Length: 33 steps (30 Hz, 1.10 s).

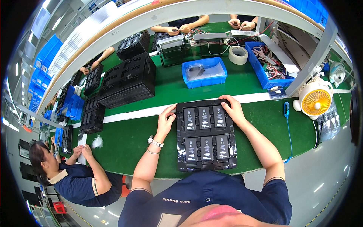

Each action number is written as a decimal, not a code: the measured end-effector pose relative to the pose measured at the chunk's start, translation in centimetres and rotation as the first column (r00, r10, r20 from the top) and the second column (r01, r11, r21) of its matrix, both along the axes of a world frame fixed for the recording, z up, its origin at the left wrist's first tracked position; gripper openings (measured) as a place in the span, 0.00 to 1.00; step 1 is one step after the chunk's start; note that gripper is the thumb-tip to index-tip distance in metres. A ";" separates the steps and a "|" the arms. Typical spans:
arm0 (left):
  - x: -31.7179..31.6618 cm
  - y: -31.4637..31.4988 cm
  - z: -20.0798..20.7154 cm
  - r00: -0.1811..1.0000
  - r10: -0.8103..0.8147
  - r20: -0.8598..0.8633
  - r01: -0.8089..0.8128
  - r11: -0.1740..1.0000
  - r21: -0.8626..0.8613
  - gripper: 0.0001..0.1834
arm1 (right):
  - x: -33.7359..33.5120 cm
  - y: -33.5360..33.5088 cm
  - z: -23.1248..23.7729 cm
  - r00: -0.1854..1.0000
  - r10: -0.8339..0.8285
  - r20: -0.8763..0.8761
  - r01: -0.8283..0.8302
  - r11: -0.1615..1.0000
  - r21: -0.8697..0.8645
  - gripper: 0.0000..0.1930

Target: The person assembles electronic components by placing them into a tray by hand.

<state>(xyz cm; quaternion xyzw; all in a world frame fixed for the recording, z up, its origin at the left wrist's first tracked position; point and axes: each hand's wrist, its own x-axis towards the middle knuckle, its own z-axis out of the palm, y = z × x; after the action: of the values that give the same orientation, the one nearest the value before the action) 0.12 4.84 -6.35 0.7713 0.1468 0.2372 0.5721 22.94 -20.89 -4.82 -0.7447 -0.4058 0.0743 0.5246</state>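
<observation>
A black plastic tray [206, 165] lies on the green bench in front of me, its near edge close to my body. Flat black phone batteries [205, 118] with white print sit in its pockets, in two rows of three. My left hand [166, 120] grips the tray at its upper left corner, with a watch and a bangle on that wrist. At the upper right corner, my right hand [233, 109] holds the far edge, its fingers bent over the rim. Part of the fingertips on both sides is hidden by the tray's edge.
Beyond the tray stands a blue bin [204, 82] with clear bags. Stacked black trays [130, 83] rise at left. Tape [238, 55], a blue bin of wires [270, 81] and a yellow fan [316, 99] are at right. A co-worker [81, 178] sits at left; others' hands show across the bench.
</observation>
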 end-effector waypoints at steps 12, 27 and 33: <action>-0.1 -0.1 0.8 0.997 -0.050 0.065 0.057 0.993 -0.106 0.27 | 0.0 0.1 0.0 1.000 0.002 -0.006 -0.002 1.000 0.007 0.14; 0.1 0.1 0.6 0.994 -0.078 0.072 0.095 0.957 -0.273 0.26 | -0.1 0.0 0.1 1.000 0.005 -0.012 -0.005 1.000 0.002 0.14; 0.3 -0.1 1.0 0.994 -0.074 0.086 0.096 0.949 -0.299 0.25 | 0.0 0.0 0.0 1.000 0.008 -0.015 -0.008 1.000 -0.004 0.14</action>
<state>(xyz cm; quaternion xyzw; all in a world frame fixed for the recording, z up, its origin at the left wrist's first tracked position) 0.40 4.69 -5.31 0.6709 0.1267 0.2156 0.6982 22.95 -20.86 -4.81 -0.7434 -0.4050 0.0827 0.5258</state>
